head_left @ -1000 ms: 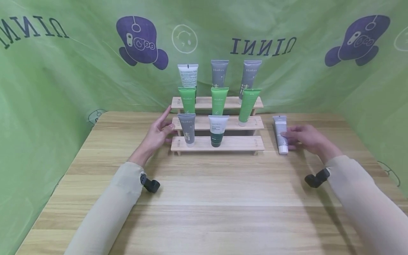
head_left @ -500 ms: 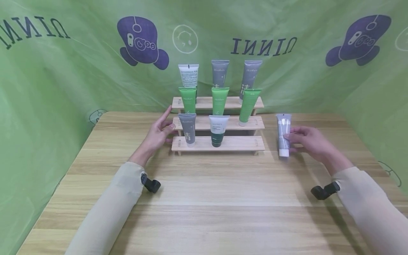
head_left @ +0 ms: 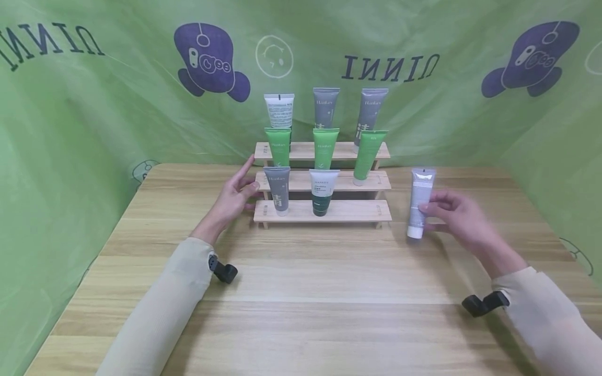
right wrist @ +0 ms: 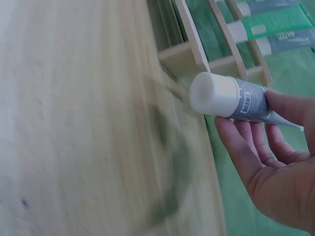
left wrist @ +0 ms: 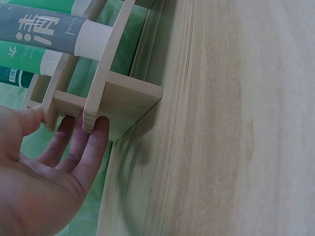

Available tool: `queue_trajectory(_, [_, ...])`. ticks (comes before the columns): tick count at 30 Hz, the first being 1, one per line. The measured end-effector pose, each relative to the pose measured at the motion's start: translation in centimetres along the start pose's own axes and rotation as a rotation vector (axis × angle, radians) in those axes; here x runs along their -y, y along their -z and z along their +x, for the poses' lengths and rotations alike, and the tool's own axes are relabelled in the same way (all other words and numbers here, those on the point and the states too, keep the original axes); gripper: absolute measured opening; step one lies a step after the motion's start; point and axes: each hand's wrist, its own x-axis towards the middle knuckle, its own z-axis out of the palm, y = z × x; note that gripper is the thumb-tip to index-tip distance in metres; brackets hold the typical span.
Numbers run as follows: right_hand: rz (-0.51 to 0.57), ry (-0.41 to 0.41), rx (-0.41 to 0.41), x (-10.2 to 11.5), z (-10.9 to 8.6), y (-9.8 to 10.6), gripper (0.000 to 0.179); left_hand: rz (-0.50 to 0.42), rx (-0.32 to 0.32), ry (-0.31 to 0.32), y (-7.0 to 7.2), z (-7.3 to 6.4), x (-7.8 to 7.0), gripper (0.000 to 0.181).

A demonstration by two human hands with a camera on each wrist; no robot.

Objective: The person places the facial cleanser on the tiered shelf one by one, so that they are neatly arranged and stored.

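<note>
My right hand [head_left: 456,214] pinches a grey tube [head_left: 420,201] with a white cap, thumb on one side and fingers on the other. In the head view the tube stands nearly upright, cap down, to the right of a three-tier wooden rack [head_left: 348,210]. The right wrist view shows its white cap [right wrist: 214,93] close up. My left hand [head_left: 230,201] rests against the rack's left end. In the left wrist view its fairly straight fingers [left wrist: 93,152] touch the end of the wooden steps, with the thumb beside another step.
The front step bears a grey tube [head_left: 278,190] and a white-and-green tube [head_left: 322,190]. Green tubes [head_left: 324,149] line the middle step. On the top step stand two grey tubes [head_left: 325,107] and a white-labelled tube [head_left: 279,109]. A green printed cloth [head_left: 141,94] hangs behind the wooden table [head_left: 301,313].
My right hand has lifted the grey tube, drawn it slightly right and toward me, and turned it so its cap tilts left. The left hand stays at the rack.
</note>
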Motion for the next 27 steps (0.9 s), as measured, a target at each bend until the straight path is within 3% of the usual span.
queue_trajectory(5, [0.016, 0.045, -0.028, 0.3, -0.5, -1.1, 0.044, -0.004, -0.002, -0.002, 0.0, 0.0, 0.1, 0.071])
queue_trajectory(13, [0.163, 0.127, -0.023, 1.2, -1.2, -3.0, 0.036, 0.001, -0.006, 0.001, 0.0, 0.0, 0.0, 0.07])
queue_trajectory(23, [0.215, 0.23, -0.063, 2.4, -1.2, -5.6, 0.03, -0.006, -0.005, 0.0, 0.0, 0.0, 0.0, 0.071])
queue_trajectory(27, [0.183, 0.258, -0.088, 2.7, -0.9, -6.5, 0.031, 0.004, -0.007, 0.001, 0.0, 0.0, 0.0, 0.071])
